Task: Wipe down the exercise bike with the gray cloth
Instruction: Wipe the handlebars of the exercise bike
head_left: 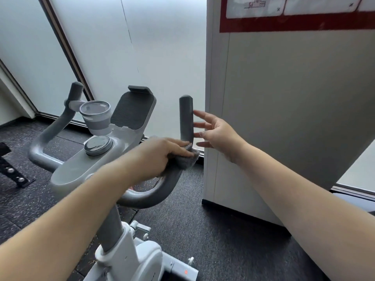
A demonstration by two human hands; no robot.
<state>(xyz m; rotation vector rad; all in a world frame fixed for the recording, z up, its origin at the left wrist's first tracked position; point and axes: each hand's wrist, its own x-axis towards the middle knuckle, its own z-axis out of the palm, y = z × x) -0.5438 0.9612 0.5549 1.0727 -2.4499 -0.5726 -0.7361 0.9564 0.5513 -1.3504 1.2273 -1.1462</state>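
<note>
On right handlebar bend: gray cloth (pixel 187 157), soft, limp, light, bunched under left hand (pixel 162 153) clamped on it. Right hand (pixel 215 132) spread open beside upright grip (pixel 186 118). Exercise bike (pixel 97 159) rigid, heavy.

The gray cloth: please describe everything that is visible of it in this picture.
The gray cloth is a small, fuzzy piece of fabric, bunched up and not spread flat. The left hand grips it and presses it on the curved gray handlebar of the exercise bike, just below the upright padded right grip. Only its right part shows; the rest is hidden under the hand. The open right hand is beside the grip and does not touch the cloth.
</note>
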